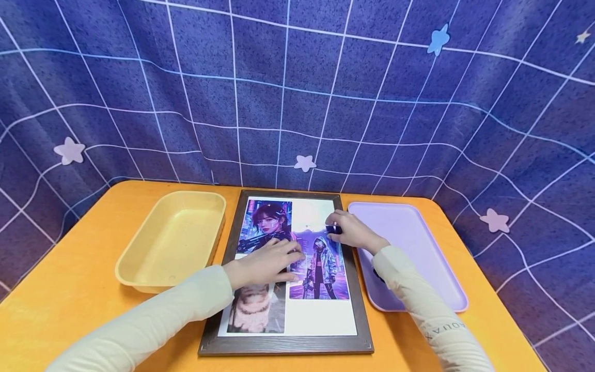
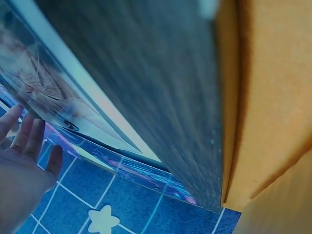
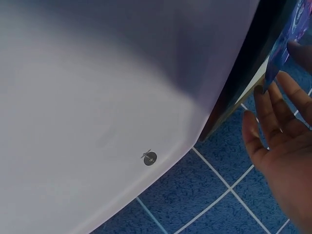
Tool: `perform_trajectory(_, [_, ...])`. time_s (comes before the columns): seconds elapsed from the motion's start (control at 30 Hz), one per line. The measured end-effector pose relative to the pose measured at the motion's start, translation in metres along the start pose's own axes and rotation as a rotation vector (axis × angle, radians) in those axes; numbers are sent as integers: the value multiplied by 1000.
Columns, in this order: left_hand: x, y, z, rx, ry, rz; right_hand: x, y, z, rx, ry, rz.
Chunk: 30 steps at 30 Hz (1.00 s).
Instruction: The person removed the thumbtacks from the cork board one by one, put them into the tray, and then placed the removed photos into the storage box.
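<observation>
A dark wooden picture frame (image 1: 285,345) lies on the table with a white backing and several printed pictures inside its border. On its right half is a picture of a hooded figure (image 1: 321,268). My right hand (image 1: 355,231) pinches this picture's upper right corner, which curls up between thumb and fingers in the right wrist view. My left hand (image 1: 265,262) reaches over the frame with relaxed fingers, fingertips at the hooded picture's left edge. Beneath that hand are a picture of a face with purple hair (image 1: 268,219) and a picture of a pale furry animal (image 1: 253,312), both partly covered.
A yellow tray (image 1: 169,243) stands left of the frame. To the right, a lilac tray (image 1: 395,227) sits close to the frame's edge, partly behind my right sleeve. The orange table (image 1: 74,289) ends at a blue gridded cloth (image 1: 260,103) with stars.
</observation>
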State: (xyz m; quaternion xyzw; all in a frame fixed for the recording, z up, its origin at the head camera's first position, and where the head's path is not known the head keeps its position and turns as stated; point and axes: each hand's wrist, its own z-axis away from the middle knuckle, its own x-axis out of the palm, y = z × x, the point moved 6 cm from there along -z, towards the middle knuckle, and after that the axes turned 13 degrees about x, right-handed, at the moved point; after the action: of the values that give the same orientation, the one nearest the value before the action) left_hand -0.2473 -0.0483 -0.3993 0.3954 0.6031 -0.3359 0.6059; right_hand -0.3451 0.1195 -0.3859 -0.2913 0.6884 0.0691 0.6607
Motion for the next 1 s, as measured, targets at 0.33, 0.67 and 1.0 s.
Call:
perform_trajectory(0.33, [1,4,0,4,-9,-78,1,-1,0,9,-44,-46])
perform_trajectory(0.67, [-2,8,-1,-9,-25,-98,3,4,-2,49,-63,-97])
perform_trajectory(1.0, [-11,6,6,-6,28,-105,5,8,-3,39,-57,-123])
